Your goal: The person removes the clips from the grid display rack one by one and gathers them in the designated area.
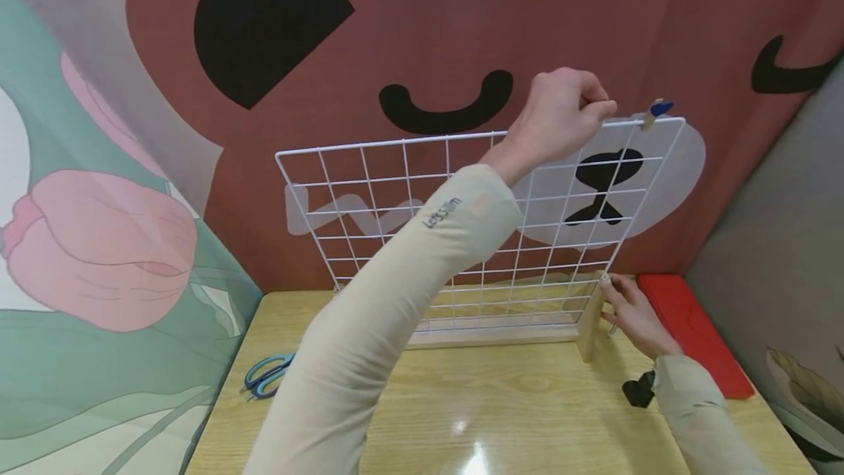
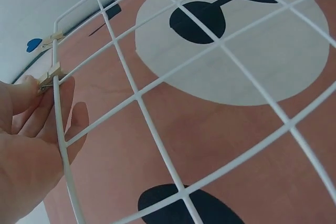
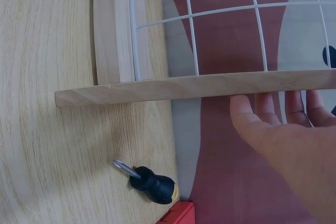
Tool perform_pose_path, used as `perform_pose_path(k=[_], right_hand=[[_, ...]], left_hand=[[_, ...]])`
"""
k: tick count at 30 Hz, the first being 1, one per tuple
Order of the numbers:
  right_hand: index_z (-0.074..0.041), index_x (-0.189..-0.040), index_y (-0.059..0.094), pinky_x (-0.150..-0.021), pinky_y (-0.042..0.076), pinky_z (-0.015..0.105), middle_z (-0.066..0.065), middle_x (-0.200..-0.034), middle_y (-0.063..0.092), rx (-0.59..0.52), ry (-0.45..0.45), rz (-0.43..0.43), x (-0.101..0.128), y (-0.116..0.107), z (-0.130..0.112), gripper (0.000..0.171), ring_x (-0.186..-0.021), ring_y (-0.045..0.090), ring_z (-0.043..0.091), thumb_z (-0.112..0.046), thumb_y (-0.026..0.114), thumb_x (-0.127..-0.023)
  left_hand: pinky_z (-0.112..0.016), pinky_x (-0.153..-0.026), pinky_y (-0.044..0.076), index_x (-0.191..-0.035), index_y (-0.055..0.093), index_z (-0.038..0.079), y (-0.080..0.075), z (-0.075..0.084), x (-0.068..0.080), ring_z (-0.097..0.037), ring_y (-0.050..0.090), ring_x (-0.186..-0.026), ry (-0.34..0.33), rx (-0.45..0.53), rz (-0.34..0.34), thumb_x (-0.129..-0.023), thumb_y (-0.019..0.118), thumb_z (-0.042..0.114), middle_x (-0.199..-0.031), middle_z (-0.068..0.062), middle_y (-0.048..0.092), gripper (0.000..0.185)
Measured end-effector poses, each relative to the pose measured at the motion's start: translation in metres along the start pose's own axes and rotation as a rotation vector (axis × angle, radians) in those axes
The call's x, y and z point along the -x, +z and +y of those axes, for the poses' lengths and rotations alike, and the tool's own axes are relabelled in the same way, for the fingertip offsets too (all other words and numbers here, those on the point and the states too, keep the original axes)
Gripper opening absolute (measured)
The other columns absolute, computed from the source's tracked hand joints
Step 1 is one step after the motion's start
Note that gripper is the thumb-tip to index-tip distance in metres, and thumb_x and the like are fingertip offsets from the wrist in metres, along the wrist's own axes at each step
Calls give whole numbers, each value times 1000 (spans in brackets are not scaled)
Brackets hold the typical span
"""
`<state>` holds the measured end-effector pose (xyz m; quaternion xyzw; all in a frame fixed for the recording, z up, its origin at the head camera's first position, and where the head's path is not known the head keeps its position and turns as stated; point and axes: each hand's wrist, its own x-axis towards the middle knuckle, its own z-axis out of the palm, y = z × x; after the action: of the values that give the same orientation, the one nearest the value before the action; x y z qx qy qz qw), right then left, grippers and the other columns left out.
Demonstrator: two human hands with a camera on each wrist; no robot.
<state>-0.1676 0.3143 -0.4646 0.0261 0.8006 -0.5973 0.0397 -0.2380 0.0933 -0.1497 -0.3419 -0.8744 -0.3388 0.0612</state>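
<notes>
Fingers (image 2: 44,111) of the left hand (image 1: 560,119) are pinching a small wooden clothespin (image 2: 50,76) onto the light, springy wire grid (image 1: 461,226); right hand (image 1: 636,317), fingers relaxed, is steadying its wooden base (image 3: 199,85) on the table (image 1: 501,402).

Left hand (image 1: 560,119) raised, grip seemingly pinched; right hand (image 1: 633,314) low, fingers relaxed.

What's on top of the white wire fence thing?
Two wooden clips sit on the wire grid's top edge: the left hand pinches one; a blue-tipped one sits beside it.
</notes>
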Motion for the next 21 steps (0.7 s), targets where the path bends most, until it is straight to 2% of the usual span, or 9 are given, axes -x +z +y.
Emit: perform_pose_path(k=[8, 14, 17, 21], right_hand=[[10, -146, 6, -100, 32, 58, 31, -149, 12, -23, 7, -7, 0, 1, -2, 70, -134, 20, 47, -42, 29, -104], [9, -146, 6, -100, 32, 58, 31, -149, 11, -19, 10, -15, -1, -2, 0, 70, -133, 20, 47, -42, 29, -104], [9, -146, 6, -100, 34, 57, 31, -149, 12, -12, 11, -13, 0, -2, 0, 70, -133, 20, 47, -42, 29, -104], [10, -145, 7, -98, 42, 50, 30, -147, 13, -14, 5, 1, 1, -2, 1, 68, -131, 23, 45, -40, 28, -104]], left_hand=[[-16, -63, 43, -103, 70, 13, -8, 1, 3, -4, 58, -72, 26, 100, 64, -97, 58, 24, -87, 7, 67, 17], [-14, -65, 42, -104, 69, 14, -16, 3, 10, -1, 59, -73, 71, 119, 88, -96, 59, 27, -83, 7, 68, 18], [-14, -65, 42, -103, 68, 15, -20, 2, 15, 1, 60, -74, 64, 136, 101, -96, 60, 28, -82, 9, 68, 17], [-15, -65, 43, -100, 68, 17, -23, -2, 23, 1, 60, -75, 40, 158, 112, -95, 61, 30, -80, 10, 67, 16]])
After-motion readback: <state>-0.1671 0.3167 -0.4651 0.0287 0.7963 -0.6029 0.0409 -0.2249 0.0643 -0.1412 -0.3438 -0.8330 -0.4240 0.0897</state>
